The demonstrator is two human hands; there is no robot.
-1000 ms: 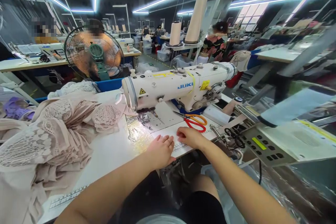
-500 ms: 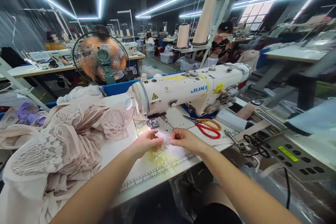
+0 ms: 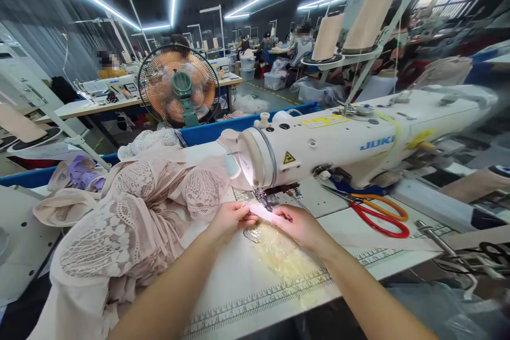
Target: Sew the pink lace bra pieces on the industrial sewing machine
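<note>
A small pale pink strip of fabric (image 3: 261, 213) stretches between my two hands, just in front of the needle area of a white sewing machine (image 3: 311, 149). My left hand (image 3: 235, 219) pinches the strip's left end between thumb and fingers. Its right end is pinched by my right hand (image 3: 294, 224), close to the presser foot (image 3: 266, 201). Beneath both hands the white table (image 3: 223, 281) has a printed ruler and a glossy yellowish patch.
Beige lace garments (image 3: 131, 228) are heaped left of my left hand. Scissors with red and orange handles (image 3: 378, 215) lie at the right. Thread cones (image 3: 329, 37) stand behind the machine. A fan (image 3: 179, 84) and seated people are farther back.
The view has shifted left and closer to the machine. My hands are nearer the presser foot, and the pale strip now shows clearly between them.
</note>
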